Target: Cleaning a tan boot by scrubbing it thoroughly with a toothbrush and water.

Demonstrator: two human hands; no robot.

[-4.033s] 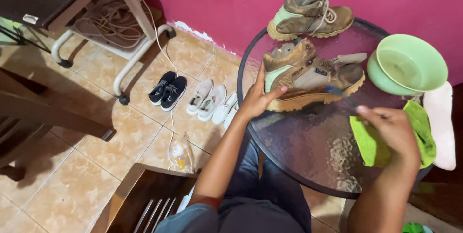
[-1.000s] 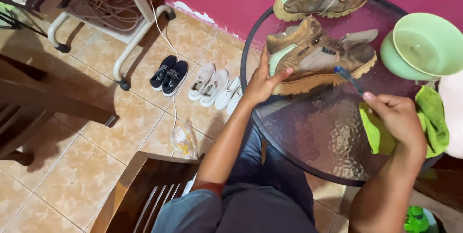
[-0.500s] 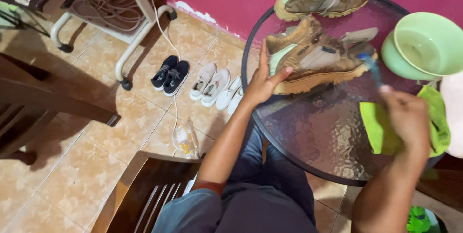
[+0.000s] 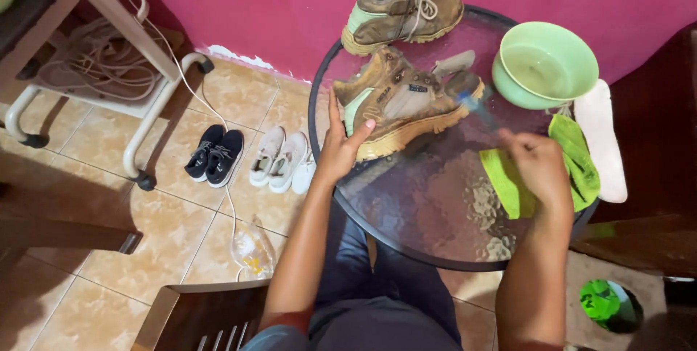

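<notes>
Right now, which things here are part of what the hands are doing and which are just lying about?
In use: left hand, right hand, boot, brush, cloth, bowl.
Lying about: second boot, insole, floor shoes, bag.

Bare forearms, dark clothes.
Both arms uncovered from elbow to left hand [image 4: 340, 149] and right hand [image 4: 539, 167]; reddish sleeve edge [image 4: 284, 318] above left elbow; dark grey-blue top at chest; blue jeans [image 4: 363, 271] over legs; no rings, watch or gloves visible.
</notes>
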